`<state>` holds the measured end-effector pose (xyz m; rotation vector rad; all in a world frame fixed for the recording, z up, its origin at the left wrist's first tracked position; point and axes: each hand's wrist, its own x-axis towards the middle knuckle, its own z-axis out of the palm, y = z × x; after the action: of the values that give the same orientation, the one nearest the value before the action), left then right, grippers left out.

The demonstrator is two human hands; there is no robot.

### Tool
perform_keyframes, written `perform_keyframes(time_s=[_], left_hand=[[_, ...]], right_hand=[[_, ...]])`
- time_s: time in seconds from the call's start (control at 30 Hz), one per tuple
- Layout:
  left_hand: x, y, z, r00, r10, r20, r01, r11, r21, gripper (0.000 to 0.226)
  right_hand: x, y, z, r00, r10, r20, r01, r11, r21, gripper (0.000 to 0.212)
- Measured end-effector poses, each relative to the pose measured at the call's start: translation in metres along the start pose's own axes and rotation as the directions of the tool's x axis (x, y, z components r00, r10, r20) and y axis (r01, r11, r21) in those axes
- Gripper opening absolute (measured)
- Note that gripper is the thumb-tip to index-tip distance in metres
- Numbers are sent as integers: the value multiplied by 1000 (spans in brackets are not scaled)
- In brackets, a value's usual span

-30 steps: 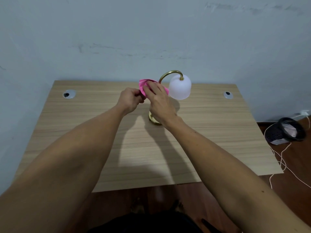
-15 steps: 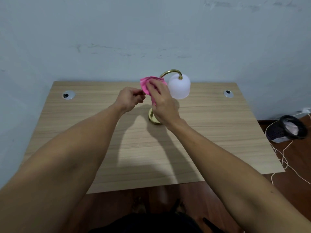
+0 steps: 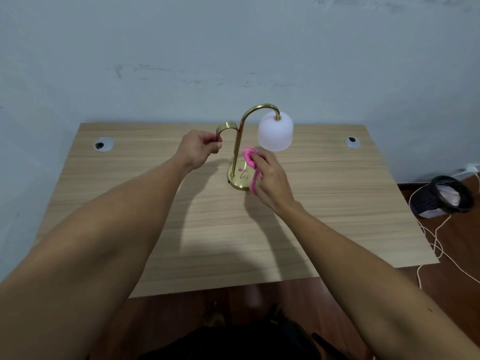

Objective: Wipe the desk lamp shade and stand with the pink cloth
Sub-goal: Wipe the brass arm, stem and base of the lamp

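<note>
L hand [image 3: 198, 149] pinches lamp's short hook [image 3: 226, 127]; R hand [image 3: 268, 175] grips cloth [image 3: 250, 162] beside stem [image 3: 237, 149]. Should rub stem w/ light pressure, keep base [image 3: 237, 179] steady.

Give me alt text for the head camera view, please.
A person's right hand holds a pink cloth beside a brass desk lamp's stem, above its round base, while the left hand grips a short curved brass arm. The white shade hangs over a wooden desk.
</note>
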<state>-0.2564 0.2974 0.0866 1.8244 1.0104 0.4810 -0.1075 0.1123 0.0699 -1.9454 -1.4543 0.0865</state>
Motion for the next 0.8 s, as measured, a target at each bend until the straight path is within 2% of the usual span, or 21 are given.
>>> perform_keyframes(time_s=[0.13, 0.23, 0.33, 0.47, 0.53, 0.67, 0.8], left_hand=[[-9, -1, 11, 997, -49, -52, 46, 997, -65, 21], [-12, -11, 26, 987, -148, -62, 140, 983, -119, 35], [-16, -14, 45, 972, -237, 0, 235, 965, -115, 51], [-16, -5, 68, 970, -242, 10, 241, 966, -94, 54], [-12, 1, 74, 970, -242, -32, 238, 966, -107, 58], [0, 7, 84, 974, -185, -129, 169, 978, -125, 41], [8, 4, 80, 981, -146, -129, 142, 989, -38, 35]], right_hand=[[-17, 22, -6, 959, 265, 97, -270, 962, 41, 60], [-17, 42, -5, 912, 380, 158, -388, 921, 26, 52], [-10, 63, 4, 874, 447, 189, -462, 886, 42, 60], [2, 83, 14, 858, 467, 214, -493, 865, 90, 57], [8, 92, 22, 855, 467, 224, -498, 860, 109, 55], [22, 108, 38, 853, 456, 253, -499, 856, 137, 47], [41, 111, 58, 853, 430, 295, -490, 854, 172, 42]])
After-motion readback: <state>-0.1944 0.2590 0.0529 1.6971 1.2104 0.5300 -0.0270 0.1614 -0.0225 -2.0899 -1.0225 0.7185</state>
